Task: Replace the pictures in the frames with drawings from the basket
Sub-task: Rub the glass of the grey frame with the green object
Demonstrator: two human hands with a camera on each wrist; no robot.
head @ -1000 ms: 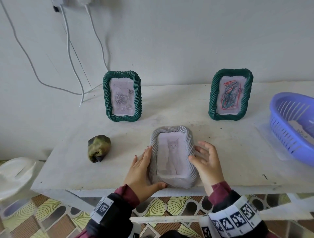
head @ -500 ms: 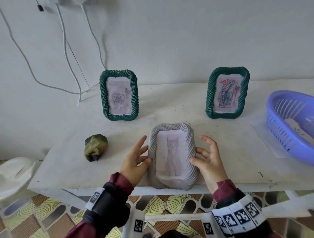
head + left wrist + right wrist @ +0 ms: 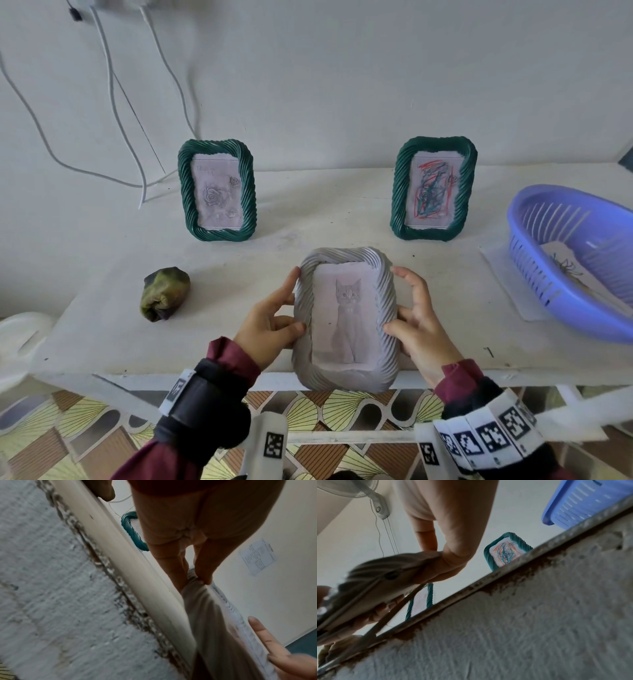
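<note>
The grey frame, cat picture not yet swapped, is gripped by both hands, left hand and right hand; one green frame already shows a drawing.

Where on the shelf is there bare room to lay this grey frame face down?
Bare shelf lies between the two green frames, behind the grey cat frame held by the left hand and right hand. More between the crumpled green wad and left hand. Right end is crowded by the blue basket.
</note>
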